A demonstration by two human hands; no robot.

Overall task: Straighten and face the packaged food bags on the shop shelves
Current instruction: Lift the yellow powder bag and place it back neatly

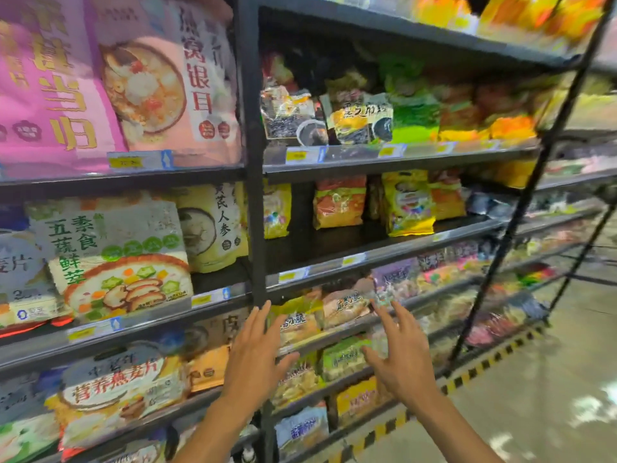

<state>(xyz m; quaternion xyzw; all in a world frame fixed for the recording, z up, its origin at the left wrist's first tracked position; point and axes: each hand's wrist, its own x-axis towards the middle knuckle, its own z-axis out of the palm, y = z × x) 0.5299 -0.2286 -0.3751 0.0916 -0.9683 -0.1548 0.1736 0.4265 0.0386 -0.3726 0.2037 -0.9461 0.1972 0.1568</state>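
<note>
Two-handed, grips nothing. Holds left hand (253,349) flat, fingers straight, in front of black upright post (255,212); looks on yellow bag (298,320) and tan bag (344,307) shelved just right of that post; spreads right hand (404,354) open farther right.

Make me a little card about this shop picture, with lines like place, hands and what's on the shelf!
place: shop aisle, black metal shelves full of food bags
left hand: open, fingers spread, holding nothing, in front of the shelf post
right hand: open, fingers spread, holding nothing
between the hands: yellow bag and tan bag on a lower shelf
biggest bags: pink bags, top left
floor: yellow-and-black stripe along the shelf base
</note>
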